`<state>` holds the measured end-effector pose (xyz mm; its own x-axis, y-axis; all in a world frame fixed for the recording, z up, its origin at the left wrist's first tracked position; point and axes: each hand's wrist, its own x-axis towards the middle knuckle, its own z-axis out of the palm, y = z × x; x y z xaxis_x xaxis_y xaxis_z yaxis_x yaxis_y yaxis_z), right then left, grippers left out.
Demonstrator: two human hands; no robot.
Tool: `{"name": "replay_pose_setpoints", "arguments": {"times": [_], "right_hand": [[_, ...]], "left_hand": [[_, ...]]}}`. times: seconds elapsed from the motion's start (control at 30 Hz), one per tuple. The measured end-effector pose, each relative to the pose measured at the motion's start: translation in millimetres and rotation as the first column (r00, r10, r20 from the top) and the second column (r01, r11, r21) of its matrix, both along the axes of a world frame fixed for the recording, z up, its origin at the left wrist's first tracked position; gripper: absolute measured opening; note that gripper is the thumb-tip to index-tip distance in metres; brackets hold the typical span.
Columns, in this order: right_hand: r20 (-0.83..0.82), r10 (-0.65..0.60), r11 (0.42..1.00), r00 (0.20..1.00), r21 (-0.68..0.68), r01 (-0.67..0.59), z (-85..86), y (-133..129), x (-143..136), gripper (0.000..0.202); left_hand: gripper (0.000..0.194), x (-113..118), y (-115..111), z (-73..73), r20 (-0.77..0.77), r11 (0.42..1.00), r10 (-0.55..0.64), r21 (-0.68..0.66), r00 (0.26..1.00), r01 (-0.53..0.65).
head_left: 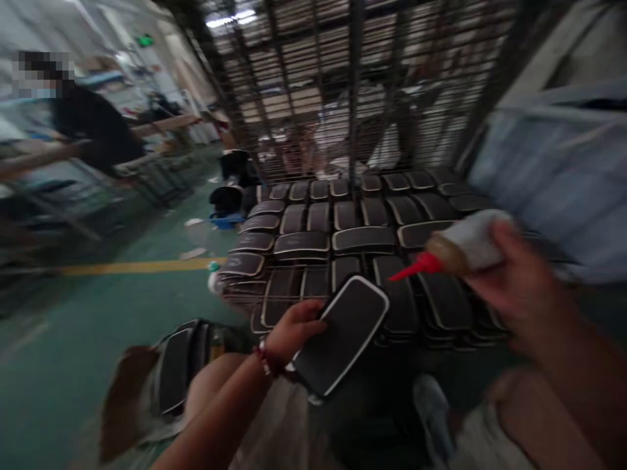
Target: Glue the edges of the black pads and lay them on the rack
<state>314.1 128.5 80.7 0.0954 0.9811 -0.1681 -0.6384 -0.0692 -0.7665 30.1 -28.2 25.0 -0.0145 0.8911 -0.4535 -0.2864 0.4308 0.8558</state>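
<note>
Dark panel (343,336): in the head view, tilted in front of the stacked panels (360,240); white-edged and flat. It looks light and fairly stiff, perhaps slightly flexible; the rim seems the best hold, keeping fingers off the broad face.
Left hand (296,333): partly closed on the panel's left edge, thumb over the face, fingers mostly hidden.
Right hand (514,274): wrapped around the squeeze bottle (482,238), above the stack's right part.
Squeeze bottle: tipped sideways, its red nozzle (416,264) aimed toward the panel's upper corner; whether they touch is unclear. It probably yields to pressure, so a light grip on the body suits it.
Small pile (175,369): similar panels, left of the stack and nearer the wearer.
Metal grille (353,98): rising behind the stack.
Person (93,127): dark-clothed, far left beyond the stack.
</note>
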Motion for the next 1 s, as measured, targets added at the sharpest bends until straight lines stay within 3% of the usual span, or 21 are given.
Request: {"name": "replay_pose_setpoints", "arguments": {"times": [0.1,0.17,0.23,0.3,0.47,0.67,0.83,1.0], "right_hand": [[0.132,0.027,0.994,0.991,0.102,-0.040,0.8,1.5,25.1,0.024],[0.198,0.090,0.967,0.976,0.219,-0.134,-4.2,2.8,26.4,0.046],[0.248,0.137,0.943,0.959,0.263,-0.203,-9.8,2.8,24.8,0.056],[0.263,0.157,0.938,0.952,0.261,-0.227,-14.6,1.9,23.9,0.057],[0.199,0.187,0.948,0.962,0.221,-0.230,-26.8,5.0,23.4,0.061],[0.197,0.238,0.944,0.951,0.184,-0.275,-32.5,8.5,27.8,0.066],[0.264,0.190,0.940,0.946,0.229,-0.253,-25.3,3.5,35.7,0.062],[0.339,0.140,0.927,0.930,0.286,-0.244,-20.7,2.5,36.8,0.063]], "left_hand": [[0.033,0.0,5.0,3.8,0.017,0.993,-0.117,-0.008,0.993,0.117],[0.032,-0.4,6.9,4.3,-0.036,0.985,-0.164,-0.051,0.986,0.162],[0.036,-0.1,7.1,2.4,-0.075,0.977,-0.200,-0.095,0.977,0.193],[0.040,1.0,6.7,-1.7,-0.098,0.974,-0.201,-0.123,0.975,0.188],[0.038,10.0,7.2,-13.3,-0.161,0.991,-0.066,-0.122,0.985,0.046],[0.045,19.9,6.3,-6.0,-0.080,0.982,-0.026,-0.186,0.996,0.011],[0.041,9.0,5.0,1.1,-0.136,0.975,-0.135,-0.194,0.981,0.107],[0.030,1.0,1.1,0.6,-0.091,0.965,-0.225,-0.160,0.970,0.209]]}}
